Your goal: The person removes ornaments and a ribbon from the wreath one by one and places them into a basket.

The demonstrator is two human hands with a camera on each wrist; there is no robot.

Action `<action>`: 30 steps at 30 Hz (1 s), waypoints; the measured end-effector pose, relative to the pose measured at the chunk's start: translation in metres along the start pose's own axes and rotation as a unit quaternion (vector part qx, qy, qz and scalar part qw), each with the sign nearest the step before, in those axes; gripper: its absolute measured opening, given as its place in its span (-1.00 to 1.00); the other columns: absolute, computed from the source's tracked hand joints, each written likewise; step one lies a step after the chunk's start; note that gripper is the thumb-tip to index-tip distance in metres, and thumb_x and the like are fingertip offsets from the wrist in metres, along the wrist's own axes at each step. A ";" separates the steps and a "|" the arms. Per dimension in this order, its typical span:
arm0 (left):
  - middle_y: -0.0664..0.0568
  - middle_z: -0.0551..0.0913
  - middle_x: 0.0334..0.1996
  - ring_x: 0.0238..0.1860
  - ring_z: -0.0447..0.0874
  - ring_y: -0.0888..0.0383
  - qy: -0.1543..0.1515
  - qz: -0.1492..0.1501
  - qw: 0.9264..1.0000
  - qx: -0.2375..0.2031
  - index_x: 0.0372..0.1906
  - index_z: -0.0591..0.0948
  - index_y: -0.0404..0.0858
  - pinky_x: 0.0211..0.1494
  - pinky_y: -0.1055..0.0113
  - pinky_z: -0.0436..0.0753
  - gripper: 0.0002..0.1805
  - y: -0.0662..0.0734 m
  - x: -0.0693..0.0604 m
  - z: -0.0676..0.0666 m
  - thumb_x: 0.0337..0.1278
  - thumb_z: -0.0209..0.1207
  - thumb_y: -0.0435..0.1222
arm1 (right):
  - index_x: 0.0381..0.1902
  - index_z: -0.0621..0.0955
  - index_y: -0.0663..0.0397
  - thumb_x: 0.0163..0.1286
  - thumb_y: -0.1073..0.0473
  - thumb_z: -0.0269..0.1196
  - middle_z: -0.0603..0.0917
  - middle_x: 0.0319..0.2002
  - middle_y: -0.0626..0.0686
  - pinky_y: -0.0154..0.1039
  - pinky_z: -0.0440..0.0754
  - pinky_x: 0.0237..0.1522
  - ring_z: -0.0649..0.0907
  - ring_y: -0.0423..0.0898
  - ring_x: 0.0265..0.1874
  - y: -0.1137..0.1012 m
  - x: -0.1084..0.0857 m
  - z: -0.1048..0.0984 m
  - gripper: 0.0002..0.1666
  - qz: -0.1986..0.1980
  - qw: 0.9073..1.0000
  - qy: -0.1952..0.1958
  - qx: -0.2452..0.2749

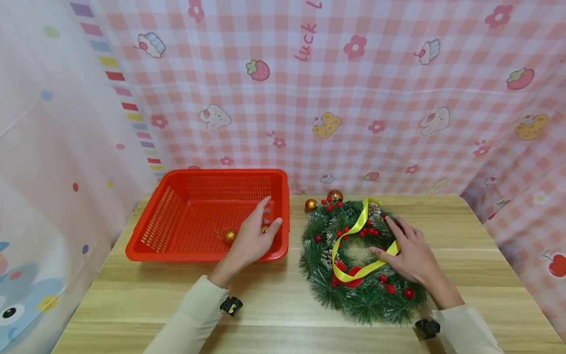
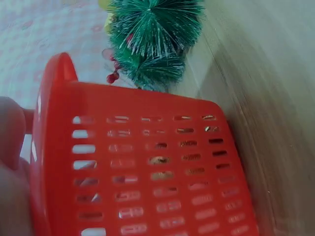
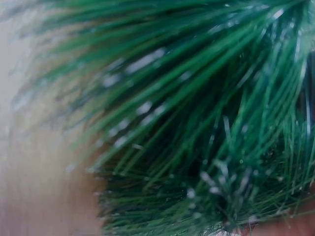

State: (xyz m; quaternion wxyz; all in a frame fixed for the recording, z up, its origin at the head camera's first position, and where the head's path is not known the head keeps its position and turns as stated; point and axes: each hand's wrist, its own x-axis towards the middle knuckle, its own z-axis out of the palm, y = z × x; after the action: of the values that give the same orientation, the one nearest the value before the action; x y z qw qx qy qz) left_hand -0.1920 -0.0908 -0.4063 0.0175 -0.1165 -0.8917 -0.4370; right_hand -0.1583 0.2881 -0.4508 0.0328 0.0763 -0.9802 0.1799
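Observation:
My left hand point(image 1: 255, 233) reaches over the front right part of a red plastic basket point(image 1: 207, 256), thumb and fingers spread apart. Close by inside lies a glittery gold ball ornament point(image 1: 229, 237); a second gold ball point(image 1: 265, 229) shows partly between the thumb and fingers. On the right, my right hand point(image 1: 413, 253) rests on the side of a green Christmas wreath point(image 1: 367, 300), its fingers fairly straight. A yellow ribbon point(image 1: 336, 253) loops loosely over the wreath and passes by the right thumb. In the right wrist view, wreath needles point(image 3: 197, 108) hide most of that hand.
Two shiny ball ornaments, one orange-gold point(image 1: 311, 205) and one copper point(image 1: 335, 195), sit at the wreath's back edge. Red berries point(image 1: 409, 293) and pine cones point(image 1: 327, 257) decorate the wreath. Everything stands on a wooden table point(image 1: 274, 314), with a checked curtain point(image 1: 292, 118) behind.

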 end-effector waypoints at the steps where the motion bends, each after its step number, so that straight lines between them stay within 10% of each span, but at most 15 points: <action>1: -0.14 0.45 0.32 0.15 0.55 -0.04 -0.009 0.000 1.000 0.015 0.56 0.13 -0.10 0.21 -0.02 0.53 -0.27 0.000 0.001 0.002 0.41 0.11 -0.07 | 0.58 0.05 0.05 0.33 -0.41 0.17 0.06 0.50 0.38 0.52 0.26 0.12 0.17 0.49 0.33 0.000 0.000 0.000 0.11 -0.001 1.000 0.000 0.001; 14: -0.14 0.43 0.37 0.35 0.40 -0.11 -0.112 0.001 0.984 0.135 0.60 0.00 -0.01 0.36 -0.05 0.39 -0.22 0.002 0.001 0.010 0.43 -0.01 0.08 | 0.59 0.03 -0.02 0.32 -0.40 0.19 0.06 0.50 0.35 0.50 0.31 0.09 0.17 0.43 0.35 0.004 0.003 -0.003 0.11 -0.008 1.000 -0.015 0.007; 30: -0.13 0.37 0.42 0.40 0.35 -0.09 -0.124 -0.005 0.982 0.142 0.60 -0.01 0.07 0.41 -0.04 0.34 -0.26 0.003 0.002 0.010 0.46 -0.07 0.11 | 0.58 0.09 0.00 0.31 -0.37 0.21 0.08 0.50 0.36 0.54 0.12 0.18 0.14 0.48 0.37 0.011 0.016 -0.011 0.08 -0.036 0.999 -0.026 0.004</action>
State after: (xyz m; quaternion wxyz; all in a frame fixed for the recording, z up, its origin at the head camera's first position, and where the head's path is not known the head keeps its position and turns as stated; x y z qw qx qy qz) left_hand -0.1924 -0.0809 -0.4095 -0.0793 -0.1616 -0.9404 -0.2886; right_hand -0.1751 0.3002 -0.4427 0.0135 0.1167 -0.9766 0.1803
